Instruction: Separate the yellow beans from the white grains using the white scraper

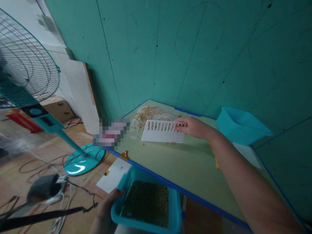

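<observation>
My right hand point(193, 126) grips the right end of a white plastic board point(162, 135) with a row of slots along its top. The board stands on its long edge on the table, in front of a spread heap of tan grains or beans point(149, 113) mixed with finer pale bits. A few loose grains lie on the near side of the board. At the table's near edge, my left hand point(109, 203) is closed on the left rim of a turquoise tub point(176, 211). Inside the tub lie dark green and tan grains.
The pale table point(180, 162) has a blue edge and meets a green wall point(195, 48). A turquoise bin point(243, 125) stands at its right back. A blurred pink item point(110, 135) lies left. A standing fan point(46, 120), cables and a dark cylinder point(44, 188) are left.
</observation>
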Tool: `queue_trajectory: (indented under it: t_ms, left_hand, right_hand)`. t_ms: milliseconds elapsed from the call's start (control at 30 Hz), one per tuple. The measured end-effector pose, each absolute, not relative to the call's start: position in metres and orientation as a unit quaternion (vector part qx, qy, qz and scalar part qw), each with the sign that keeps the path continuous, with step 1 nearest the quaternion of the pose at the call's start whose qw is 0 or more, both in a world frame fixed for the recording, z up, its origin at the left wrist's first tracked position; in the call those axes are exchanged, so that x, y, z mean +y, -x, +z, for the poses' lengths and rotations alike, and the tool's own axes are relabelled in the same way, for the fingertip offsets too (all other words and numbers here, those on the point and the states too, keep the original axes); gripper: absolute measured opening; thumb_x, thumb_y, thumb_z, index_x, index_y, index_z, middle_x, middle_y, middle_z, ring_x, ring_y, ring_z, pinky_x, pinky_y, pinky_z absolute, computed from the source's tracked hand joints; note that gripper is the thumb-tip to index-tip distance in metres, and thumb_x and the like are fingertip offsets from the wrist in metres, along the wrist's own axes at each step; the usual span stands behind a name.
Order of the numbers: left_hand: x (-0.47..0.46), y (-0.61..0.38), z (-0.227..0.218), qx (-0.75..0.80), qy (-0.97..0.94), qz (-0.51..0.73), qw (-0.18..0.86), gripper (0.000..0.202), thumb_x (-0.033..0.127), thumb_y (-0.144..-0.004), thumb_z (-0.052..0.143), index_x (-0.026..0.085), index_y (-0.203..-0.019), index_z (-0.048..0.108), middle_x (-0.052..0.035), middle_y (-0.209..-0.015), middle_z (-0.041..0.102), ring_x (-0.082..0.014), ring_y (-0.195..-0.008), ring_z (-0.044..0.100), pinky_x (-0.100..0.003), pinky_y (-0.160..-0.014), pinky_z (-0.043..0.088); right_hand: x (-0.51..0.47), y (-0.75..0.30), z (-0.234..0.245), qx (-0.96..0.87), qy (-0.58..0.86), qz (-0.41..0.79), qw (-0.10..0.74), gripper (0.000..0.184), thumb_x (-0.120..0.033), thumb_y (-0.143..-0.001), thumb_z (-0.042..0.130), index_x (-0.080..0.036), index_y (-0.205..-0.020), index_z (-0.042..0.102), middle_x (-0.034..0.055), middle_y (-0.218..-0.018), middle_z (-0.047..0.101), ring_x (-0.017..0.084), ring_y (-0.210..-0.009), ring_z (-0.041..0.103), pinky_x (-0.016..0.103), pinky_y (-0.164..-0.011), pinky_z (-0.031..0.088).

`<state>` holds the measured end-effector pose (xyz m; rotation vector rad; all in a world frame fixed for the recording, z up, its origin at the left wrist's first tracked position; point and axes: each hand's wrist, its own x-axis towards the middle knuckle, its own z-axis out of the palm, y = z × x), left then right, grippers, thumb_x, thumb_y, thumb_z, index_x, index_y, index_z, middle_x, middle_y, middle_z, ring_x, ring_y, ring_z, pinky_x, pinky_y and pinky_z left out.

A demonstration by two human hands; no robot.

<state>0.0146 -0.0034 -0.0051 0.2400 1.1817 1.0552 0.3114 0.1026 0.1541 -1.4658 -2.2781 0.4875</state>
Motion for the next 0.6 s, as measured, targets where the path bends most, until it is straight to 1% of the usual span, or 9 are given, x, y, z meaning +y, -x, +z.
queue_trajectory:
  t_ms: [100, 233, 333, 400, 600]
  left_hand:
    - [-0.004, -0.015, -0.004, 0.537, -0.105, 0.477, 0.688, 0.013, 0.014, -0.05, 0.063, 0.015, -0.062, 0.067, -0.0058, -0.053, 0.071, -0.0255, -0.048, 0.064, -0.034, -0.042, 0.052]
    - [-0.004, -0.017, -0.004, 0.541, -0.103, 0.481, 0.682, 0.015, 0.014, -0.048, 0.063, 0.016, -0.062, 0.068, -0.0049, -0.054, 0.071, -0.0252, -0.046, 0.063, -0.033, -0.04, 0.051]
    - [-0.003, -0.018, -0.004, 0.528, -0.115, 0.481, 0.69, 0.018, 0.015, -0.049, 0.064, 0.016, -0.067, 0.069, -0.0039, -0.056, 0.072, -0.0253, -0.047, 0.064, -0.033, -0.042, 0.052]
    - [-0.003, -0.018, -0.005, 0.523, -0.11, 0.48, 0.696, 0.018, 0.015, -0.048, 0.065, 0.016, -0.065, 0.069, -0.0035, -0.055, 0.072, -0.0249, -0.048, 0.064, -0.033, -0.043, 0.052]
    - [-0.004, -0.015, -0.007, 0.528, -0.088, 0.482, 0.693, 0.014, 0.012, -0.045, 0.066, 0.016, -0.059, 0.068, -0.0048, -0.051, 0.07, -0.0244, -0.046, 0.063, -0.031, -0.041, 0.051]
  right_hand:
    - [0.101, -0.311, 0.156, -0.813, 0.521, 0.177, 0.19, 0.019, -0.021, -0.077, 0.051, -0.017, -0.092, 0.063, 0.0041, -0.087, 0.066, 0.015, -0.075, 0.059, 0.023, -0.063, 0.043]
    - [0.103, -0.318, 0.155, -0.799, 0.536, 0.205, 0.18, 0.02, -0.027, -0.078, 0.05, -0.015, -0.089, 0.062, 0.0044, -0.082, 0.066, 0.014, -0.068, 0.058, 0.022, -0.055, 0.042]
    - [0.11, -0.332, 0.149, -0.771, 0.548, 0.264, 0.189, 0.025, -0.03, -0.079, 0.048, -0.015, -0.096, 0.059, 0.0059, -0.086, 0.065, 0.012, -0.063, 0.057, 0.021, -0.048, 0.041]
    - [0.114, -0.34, 0.144, -0.746, 0.557, 0.304, 0.203, 0.027, -0.029, -0.079, 0.048, -0.014, -0.101, 0.056, 0.0067, -0.087, 0.065, 0.012, -0.062, 0.057, 0.02, -0.046, 0.041]
    - [0.114, -0.35, 0.14, -0.685, 0.576, 0.382, 0.231, 0.019, -0.028, -0.077, 0.05, -0.014, -0.09, 0.056, 0.0054, -0.079, 0.064, 0.01, -0.059, 0.055, 0.019, -0.045, 0.039]
